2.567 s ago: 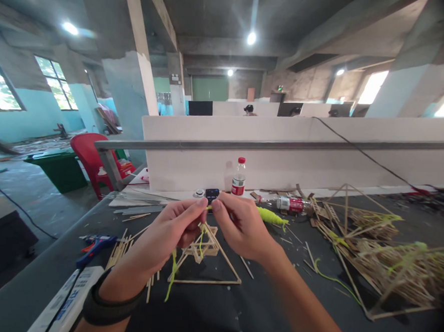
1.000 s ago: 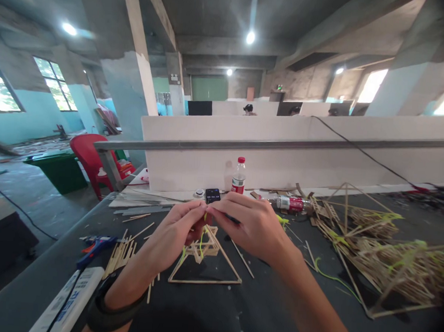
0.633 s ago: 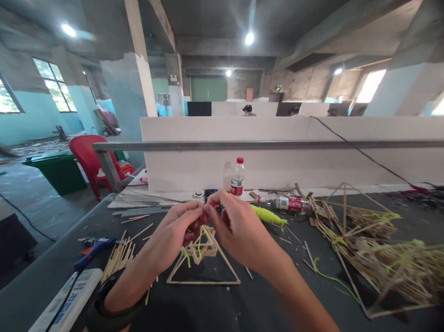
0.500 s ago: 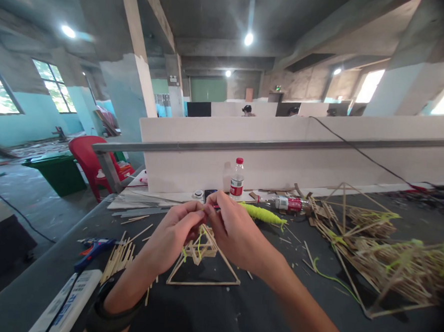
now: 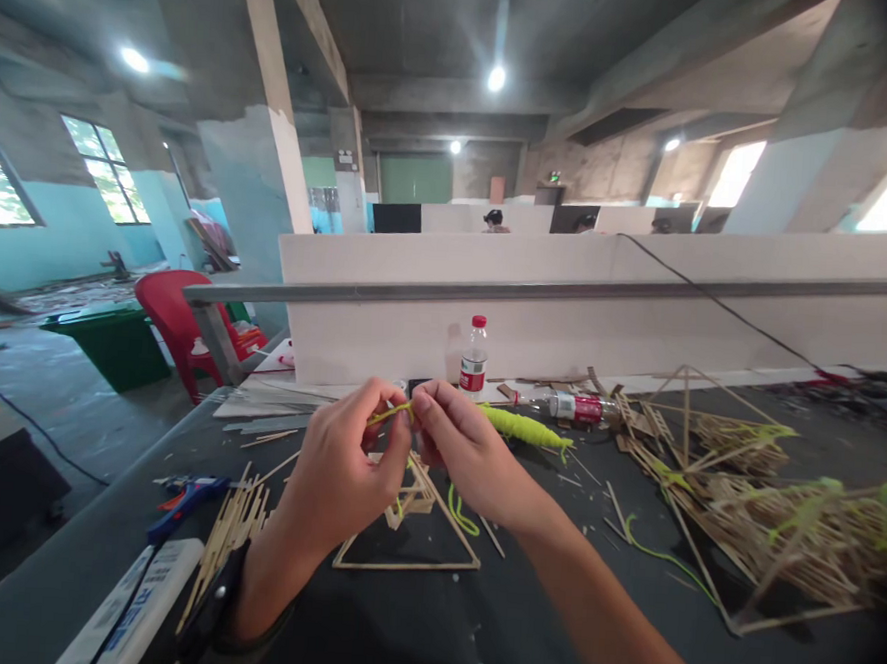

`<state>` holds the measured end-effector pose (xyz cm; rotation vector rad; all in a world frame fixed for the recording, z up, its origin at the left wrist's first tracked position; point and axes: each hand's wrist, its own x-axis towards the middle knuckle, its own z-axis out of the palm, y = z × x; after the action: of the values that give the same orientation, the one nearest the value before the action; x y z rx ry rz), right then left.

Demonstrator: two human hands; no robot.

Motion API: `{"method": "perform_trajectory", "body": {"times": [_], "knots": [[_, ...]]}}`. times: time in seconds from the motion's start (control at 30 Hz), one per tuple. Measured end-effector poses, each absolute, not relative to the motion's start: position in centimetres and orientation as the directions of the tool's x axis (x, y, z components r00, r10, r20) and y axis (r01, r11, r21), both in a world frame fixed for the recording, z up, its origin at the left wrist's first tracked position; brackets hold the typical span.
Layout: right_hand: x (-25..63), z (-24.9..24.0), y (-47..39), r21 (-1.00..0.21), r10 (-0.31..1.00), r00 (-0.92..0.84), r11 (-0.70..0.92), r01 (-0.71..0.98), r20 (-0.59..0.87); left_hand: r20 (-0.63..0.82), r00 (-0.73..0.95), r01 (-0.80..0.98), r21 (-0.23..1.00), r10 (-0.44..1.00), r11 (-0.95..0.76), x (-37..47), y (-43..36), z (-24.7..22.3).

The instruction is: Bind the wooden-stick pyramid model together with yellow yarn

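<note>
Close together above the dark table, my left hand (image 5: pixel 352 467) and my right hand (image 5: pixel 466 454) are both pinched on a piece of yellow-green yarn (image 5: pixel 389 413). The yarn runs across the left fingers to the right fingertips, and a loose loop hangs under the right hand. Below them stands a small triangular frame of thin wooden sticks (image 5: pixel 406 567), with yarn tied on it; my hands hide its top. Just behind the right hand lies a thick bundle of the same yarn (image 5: pixel 532 430).
A glue gun (image 5: pixel 189 502), loose wooden sticks (image 5: pixel 242 505) and a white box (image 5: pixel 133 604) lie at left. One bottle (image 5: pixel 474 356) stands at the back; another bottle (image 5: pixel 578 407) lies beside it. Piled stick frames (image 5: pixel 799 534) fill the right. A white partition (image 5: pixel 601 332) rises behind.
My left hand has turned and opened its grip a little, so the yarn across its fingers now shows. A loop of yarn now hangs below my right hand.
</note>
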<state>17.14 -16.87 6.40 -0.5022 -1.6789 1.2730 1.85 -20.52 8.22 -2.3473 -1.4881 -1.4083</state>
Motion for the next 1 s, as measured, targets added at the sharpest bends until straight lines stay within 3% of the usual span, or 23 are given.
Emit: {"method": "perform_trajectory", "body": {"times": [0.17, 0.37, 0.47, 0.6, 0.7, 0.9, 1.0], "knots": [[16.9, 6.6, -16.3, -0.915, 0.773, -0.526, 0.173, -0.364, 0.355, 0.787, 0.279, 0.785, 0.142, 0.550, -0.602, 0.9, -20.2, 8.2], [17.2, 6.8, -16.2, -0.907, 0.758, -0.580, 0.037, -0.420, 0.300, 0.781, 0.450, 0.733, -0.045, 0.433, -0.679, -0.3, -19.7, 8.1], [17.1, 6.6, -16.0, -0.902, 0.755, -0.595, -0.012, -0.431, 0.274, 0.782, 0.460, 0.735, -0.068, 0.422, -0.675, -0.3, -19.4, 8.0], [16.6, 6.4, -15.8, -0.907, 0.782, -0.566, -0.003, -0.421, 0.260, 0.835, 0.320, 0.779, 0.037, 0.448, -0.627, 0.3, -19.1, 7.8], [16.1, 5.9, -15.7, -0.910, 0.830, -0.425, 0.211, -0.358, 0.360, 0.853, 0.208, 0.813, 0.122, 0.479, -0.570, 0.6, -19.0, 7.8], [15.4, 4.7, -15.7, -0.780, 0.771, -0.229, 0.622, 0.073, 0.594, 0.791, 0.081, 0.828, 0.285, 0.607, -0.482, 0.5, -19.0, 7.9], [15.6, 4.8, -15.7, -0.626, 0.678, -0.191, 0.731, 0.270, 0.709, 0.643, -0.029, 0.680, 0.574, 0.766, -0.456, 0.6, -18.8, 7.7]]}}
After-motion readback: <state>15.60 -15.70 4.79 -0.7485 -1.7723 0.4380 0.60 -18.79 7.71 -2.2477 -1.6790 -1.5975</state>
